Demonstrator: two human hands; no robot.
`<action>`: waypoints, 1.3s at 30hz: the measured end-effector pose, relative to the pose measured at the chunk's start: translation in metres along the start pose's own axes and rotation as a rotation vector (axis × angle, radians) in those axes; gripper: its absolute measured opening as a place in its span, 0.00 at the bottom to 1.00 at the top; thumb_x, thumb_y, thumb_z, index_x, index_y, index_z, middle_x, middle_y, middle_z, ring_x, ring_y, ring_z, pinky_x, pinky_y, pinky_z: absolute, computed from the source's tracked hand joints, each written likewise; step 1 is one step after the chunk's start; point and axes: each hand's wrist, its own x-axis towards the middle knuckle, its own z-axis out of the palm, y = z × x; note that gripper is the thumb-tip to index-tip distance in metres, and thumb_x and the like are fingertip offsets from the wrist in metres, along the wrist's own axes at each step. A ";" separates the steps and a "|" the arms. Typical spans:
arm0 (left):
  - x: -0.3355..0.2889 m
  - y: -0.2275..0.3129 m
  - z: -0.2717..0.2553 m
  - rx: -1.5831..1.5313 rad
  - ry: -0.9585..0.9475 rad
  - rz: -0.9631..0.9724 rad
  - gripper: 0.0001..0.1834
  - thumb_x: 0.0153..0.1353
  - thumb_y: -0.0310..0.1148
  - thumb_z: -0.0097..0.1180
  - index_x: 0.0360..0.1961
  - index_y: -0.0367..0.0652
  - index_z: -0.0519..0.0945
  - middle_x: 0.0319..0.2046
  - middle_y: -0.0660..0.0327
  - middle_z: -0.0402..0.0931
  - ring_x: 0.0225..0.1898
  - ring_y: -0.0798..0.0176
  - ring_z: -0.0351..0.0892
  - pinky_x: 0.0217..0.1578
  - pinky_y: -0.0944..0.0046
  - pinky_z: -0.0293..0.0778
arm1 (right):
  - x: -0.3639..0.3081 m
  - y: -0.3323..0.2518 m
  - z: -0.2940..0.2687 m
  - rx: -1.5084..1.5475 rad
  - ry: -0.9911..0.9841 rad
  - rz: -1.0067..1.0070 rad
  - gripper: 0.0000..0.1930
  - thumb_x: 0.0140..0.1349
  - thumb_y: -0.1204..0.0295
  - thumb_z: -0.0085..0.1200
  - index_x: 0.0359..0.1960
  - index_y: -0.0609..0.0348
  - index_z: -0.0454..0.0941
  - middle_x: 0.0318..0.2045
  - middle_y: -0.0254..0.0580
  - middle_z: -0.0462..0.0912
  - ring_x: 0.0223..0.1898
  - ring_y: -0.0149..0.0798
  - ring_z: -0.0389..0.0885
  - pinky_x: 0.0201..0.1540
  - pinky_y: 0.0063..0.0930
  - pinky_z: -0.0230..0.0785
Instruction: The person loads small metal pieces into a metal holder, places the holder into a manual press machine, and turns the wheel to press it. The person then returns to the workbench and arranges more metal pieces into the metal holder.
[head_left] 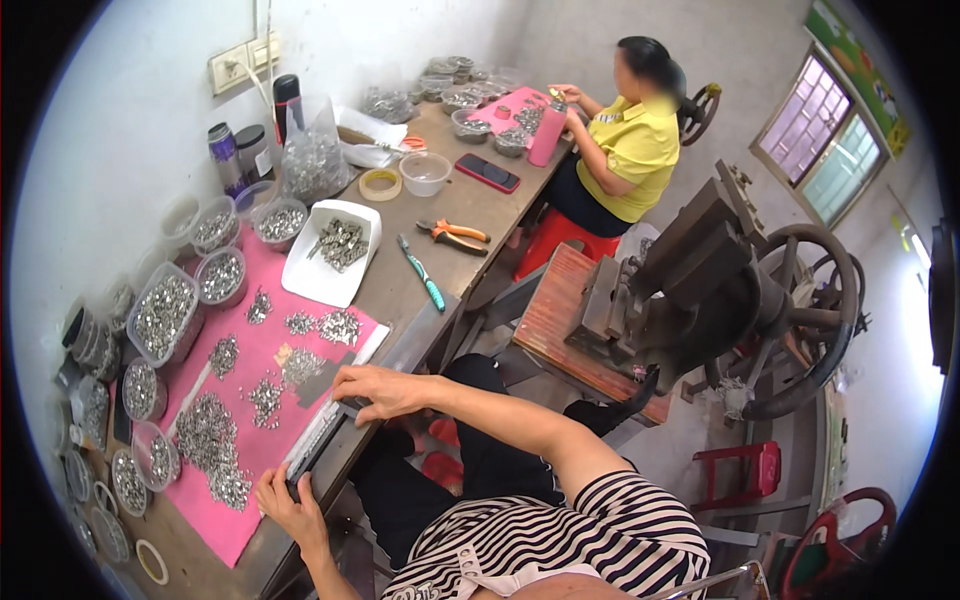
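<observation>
A long narrow metal bar [322,440], dark along one side and pale silver along the other, lies slantwise along the table's edge. My left hand [293,512] grips its near end, thumb on the dark side and fingers on the other. At the far end my right hand [378,392] is closed over the bar, its fingertips partly hidden. Beside the bar, a pink mat [280,340] carries several heaps of small silver metal parts [208,440]. A flat grey plate [322,382] rests on the mat near my right hand.
Clear plastic tubs [165,312] of metal parts line the wall side. A white tray [362,265], orange-handled pliers [455,236], a teal-handled tool [421,272] and a phone [487,173] lie farther along. A co-worker in yellow [630,155] sits beyond; a hand press [700,290] stands right.
</observation>
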 end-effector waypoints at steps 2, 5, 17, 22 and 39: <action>-0.001 -0.002 -0.001 -0.020 0.000 0.004 0.18 0.57 0.25 0.66 0.50 0.37 0.80 0.46 0.53 0.73 0.52 0.47 0.70 0.56 0.49 0.63 | -0.001 -0.001 0.007 0.042 0.054 -0.098 0.28 0.52 0.74 0.71 0.55 0.63 0.76 0.52 0.50 0.76 0.55 0.53 0.76 0.58 0.43 0.70; 0.003 0.007 -0.002 -0.134 -0.026 -0.009 0.17 0.57 0.23 0.64 0.48 0.36 0.79 0.45 0.52 0.74 0.52 0.48 0.70 0.56 0.50 0.64 | -0.021 -0.014 0.002 0.084 0.107 -0.073 0.27 0.52 0.73 0.71 0.54 0.64 0.75 0.45 0.48 0.77 0.47 0.50 0.80 0.50 0.40 0.74; 0.078 0.234 0.178 -1.081 -0.796 0.235 0.16 0.64 0.21 0.60 0.53 0.36 0.77 0.47 0.59 0.78 0.48 0.65 0.77 0.50 0.66 0.73 | -0.300 -0.093 -0.090 -0.033 0.910 0.447 0.22 0.48 0.76 0.77 0.43 0.62 0.80 0.40 0.36 0.78 0.39 0.29 0.79 0.45 0.24 0.73; 0.085 0.360 0.278 -1.248 -1.092 0.223 0.24 0.69 0.21 0.53 0.67 0.37 0.73 0.54 0.61 0.78 0.57 0.68 0.75 0.60 0.69 0.68 | -0.362 -0.111 -0.104 -0.360 1.234 0.701 0.22 0.47 0.71 0.77 0.37 0.61 0.74 0.33 0.37 0.75 0.33 0.32 0.77 0.37 0.27 0.72; 0.045 0.432 0.352 -1.179 -1.123 0.430 0.25 0.76 0.35 0.46 0.70 0.35 0.69 0.68 0.46 0.70 0.70 0.50 0.68 0.68 0.57 0.62 | -0.326 -0.060 -0.090 -0.875 1.303 0.784 0.28 0.40 0.60 0.82 0.27 0.56 0.69 0.24 0.38 0.72 0.30 0.47 0.71 0.34 0.41 0.66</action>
